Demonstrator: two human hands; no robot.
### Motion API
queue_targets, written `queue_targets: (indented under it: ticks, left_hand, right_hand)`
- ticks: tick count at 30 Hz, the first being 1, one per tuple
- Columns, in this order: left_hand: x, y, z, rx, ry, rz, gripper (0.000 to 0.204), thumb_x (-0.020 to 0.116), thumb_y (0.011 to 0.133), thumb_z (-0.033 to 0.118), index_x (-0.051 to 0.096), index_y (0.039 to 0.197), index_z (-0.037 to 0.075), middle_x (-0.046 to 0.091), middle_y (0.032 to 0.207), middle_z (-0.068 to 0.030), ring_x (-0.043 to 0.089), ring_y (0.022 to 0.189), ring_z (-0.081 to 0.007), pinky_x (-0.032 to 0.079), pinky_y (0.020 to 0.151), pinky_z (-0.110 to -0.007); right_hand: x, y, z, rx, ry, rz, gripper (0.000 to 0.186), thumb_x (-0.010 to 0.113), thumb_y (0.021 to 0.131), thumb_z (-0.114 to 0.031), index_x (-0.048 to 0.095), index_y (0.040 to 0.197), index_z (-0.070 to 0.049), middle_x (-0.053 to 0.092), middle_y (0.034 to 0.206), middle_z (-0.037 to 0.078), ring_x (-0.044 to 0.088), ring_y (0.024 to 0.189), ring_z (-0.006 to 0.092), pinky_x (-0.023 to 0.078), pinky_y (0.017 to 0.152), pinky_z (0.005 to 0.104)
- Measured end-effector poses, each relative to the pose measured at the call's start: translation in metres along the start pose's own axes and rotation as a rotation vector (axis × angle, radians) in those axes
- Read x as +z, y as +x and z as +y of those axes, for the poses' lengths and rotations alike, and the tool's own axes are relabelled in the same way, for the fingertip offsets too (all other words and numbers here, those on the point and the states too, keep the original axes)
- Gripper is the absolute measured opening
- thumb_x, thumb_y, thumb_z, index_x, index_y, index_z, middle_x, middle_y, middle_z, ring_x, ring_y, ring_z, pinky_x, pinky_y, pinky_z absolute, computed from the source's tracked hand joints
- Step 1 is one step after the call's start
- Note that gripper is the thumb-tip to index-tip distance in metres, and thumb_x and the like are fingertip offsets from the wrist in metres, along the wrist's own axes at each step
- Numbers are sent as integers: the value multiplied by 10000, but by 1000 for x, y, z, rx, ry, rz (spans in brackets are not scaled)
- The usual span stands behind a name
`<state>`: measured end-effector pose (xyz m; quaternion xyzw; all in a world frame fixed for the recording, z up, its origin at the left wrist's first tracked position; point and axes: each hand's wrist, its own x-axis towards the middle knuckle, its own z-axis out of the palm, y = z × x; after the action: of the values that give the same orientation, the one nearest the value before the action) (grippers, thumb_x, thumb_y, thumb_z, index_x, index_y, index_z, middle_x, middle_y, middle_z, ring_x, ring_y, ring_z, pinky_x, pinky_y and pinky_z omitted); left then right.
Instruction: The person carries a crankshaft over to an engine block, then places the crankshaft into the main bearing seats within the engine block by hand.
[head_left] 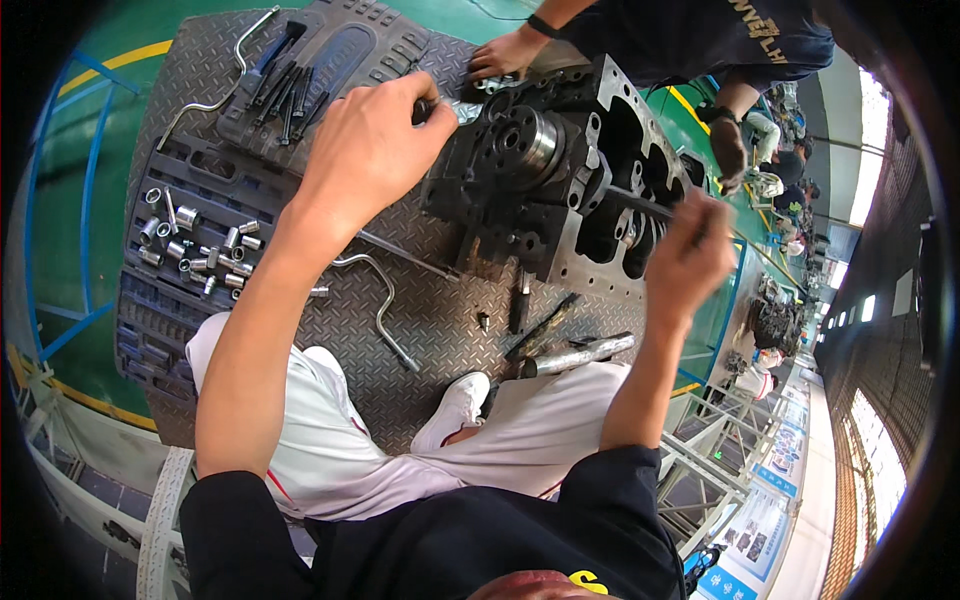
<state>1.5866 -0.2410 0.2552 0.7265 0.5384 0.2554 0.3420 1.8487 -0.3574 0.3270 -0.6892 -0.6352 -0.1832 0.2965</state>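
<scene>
An engine block (583, 255) lies in front of me with its open underside up, its crankshaft (522, 145) showing a round metal flange. My left hand (372, 140) is raised to the left of the block, fingers curled round a dark, round-ended piece (423, 111); the rest of it is hidden in the fist. At the block's right side, my right hand (690, 250), slightly blurred, grips a dark rod (638, 203). The rod's far end reaches over the bearing caps beside the crankshaft; I cannot tell whether it touches them.
Sockets (188, 216) lie in an open tool case (165, 300) at left, with black bolts (285, 95) behind. A bent bar (385, 310), a metal tube (578, 354) and a small bolt (484, 320) rest on the checkered plate. Across the block, a co-worker's hand (505, 55) touches its far end.
</scene>
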Motion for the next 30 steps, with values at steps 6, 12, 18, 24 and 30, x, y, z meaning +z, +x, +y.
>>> queue_targets:
  ticks: [6,12,18,24,30]
  left_hand:
    - [2,-3,6,-10,-12,-22,320,629,954,329,669,1011,17,684,847,-216,659,857,-447,514,774,-443]
    - [2,-2,10,-17,-22,-40,323,628,952,325,665,1006,9,683,856,-221,662,853,-438,510,768,-441]
    - [4,-7,13,1,19,-27,328,622,952,325,672,1015,7,694,912,-233,660,902,-448,511,800,-452]
    - [5,-8,24,14,-17,-44,336,620,950,318,669,1017,-7,697,926,-239,658,918,-453,511,818,-454]
    - [8,-7,16,33,7,-36,328,613,946,307,665,1018,-9,700,920,-231,662,904,-450,515,804,-453]
  right_hand:
    - [7,-10,-7,-59,-7,-133,242,655,984,-120,522,804,-27,575,661,152,570,533,341,440,499,409]
    - [7,-12,-7,7,73,-233,224,658,984,-126,547,831,-7,580,687,158,561,561,343,438,523,390]
    - [5,-10,-16,5,140,-314,180,660,979,-140,586,887,-4,604,745,152,583,605,351,461,563,397]
    - [5,-8,-14,51,254,-470,220,630,988,-188,580,1089,1,631,895,193,633,815,401,493,716,441]
    - [-9,-5,-12,67,319,-653,409,676,927,-143,526,1287,-18,586,1124,196,617,939,350,500,834,405]
